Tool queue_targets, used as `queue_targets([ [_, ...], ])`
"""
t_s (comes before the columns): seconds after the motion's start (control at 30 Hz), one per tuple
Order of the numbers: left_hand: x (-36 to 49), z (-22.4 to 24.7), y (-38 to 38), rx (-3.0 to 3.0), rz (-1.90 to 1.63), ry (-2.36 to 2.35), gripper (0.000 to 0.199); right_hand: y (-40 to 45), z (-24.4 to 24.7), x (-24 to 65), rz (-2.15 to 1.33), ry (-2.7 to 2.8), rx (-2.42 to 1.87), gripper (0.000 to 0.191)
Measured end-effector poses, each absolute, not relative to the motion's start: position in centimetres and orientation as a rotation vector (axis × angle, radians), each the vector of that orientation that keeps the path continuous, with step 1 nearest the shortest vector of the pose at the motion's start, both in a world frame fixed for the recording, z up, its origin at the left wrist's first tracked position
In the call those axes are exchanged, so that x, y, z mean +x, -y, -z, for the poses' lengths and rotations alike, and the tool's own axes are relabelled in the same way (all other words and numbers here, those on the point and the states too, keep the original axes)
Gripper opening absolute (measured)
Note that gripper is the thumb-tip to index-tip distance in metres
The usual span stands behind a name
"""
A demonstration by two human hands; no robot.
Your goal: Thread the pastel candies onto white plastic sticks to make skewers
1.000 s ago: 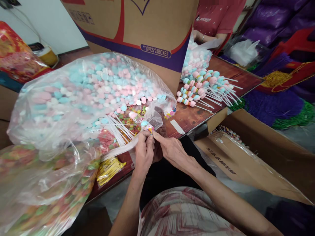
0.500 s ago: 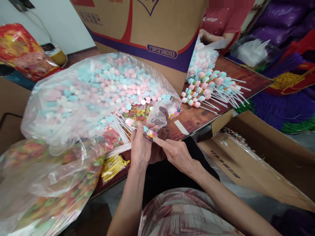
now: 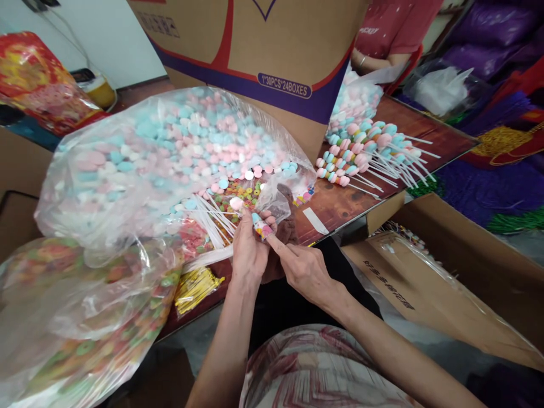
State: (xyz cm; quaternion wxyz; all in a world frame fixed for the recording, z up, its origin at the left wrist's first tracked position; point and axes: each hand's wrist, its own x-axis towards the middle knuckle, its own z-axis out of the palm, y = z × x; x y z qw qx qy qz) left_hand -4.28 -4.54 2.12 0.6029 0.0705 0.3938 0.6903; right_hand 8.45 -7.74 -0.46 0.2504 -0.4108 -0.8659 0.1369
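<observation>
My left hand (image 3: 250,249) is closed around a small candy skewer (image 3: 260,226) with pink, blue and yellow parts, near the table's front edge. My right hand (image 3: 304,269) has its fingers bent against the lower end of that skewer, pinching there. A pink marshmallow (image 3: 236,203) shows just above the left fingertips. Behind the hands lie ring candies (image 3: 242,192) and the crumpled opening of a clear bag. White sticks (image 3: 212,221) lie fanned out left of my left hand, with yellow ties (image 3: 196,290) in front of them.
A large bag of marshmallows (image 3: 182,153) covers the table's left, and a bag of ring candies (image 3: 93,323) hangs before it. A big carton (image 3: 255,56) stands behind. Finished skewers (image 3: 365,150) lie right, an open box (image 3: 446,272) below. A person (image 3: 382,39) sits beyond.
The view has shifted slightly. Both hands remain together at the skewer; the left fingers have shifted a little, and more of the pink marshmallow and the skewer shows.
</observation>
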Motion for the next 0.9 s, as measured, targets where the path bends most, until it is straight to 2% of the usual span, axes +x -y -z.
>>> queue_targets([
  [0.1,-3.9,-2.2,4.5,0.190,-1.600,-0.916,0.030,8.0,0.4,8.2,-0.348,2.364,-1.142,0.050],
  [0.3,-2.9,-2.1,4.9,0.336,-1.560,-0.915,0.035,7.9,-0.4,8.1,-0.538,2.440,-1.255,0.055],
  [0.57,-1.7,-1.8,5.7,0.555,-1.511,-0.984,0.032,6.9,-1.8,7.1,-0.525,2.510,-1.509,0.055],
  [0.73,-2.0,-1.6,5.9,0.555,-1.498,-0.921,0.041,6.5,-0.5,8.4,-0.399,2.446,-1.268,0.047],
  [0.9,-2.7,-1.7,5.9,0.543,-1.479,-0.801,0.037,7.5,0.2,9.4,-0.399,2.157,-1.010,0.043],
])
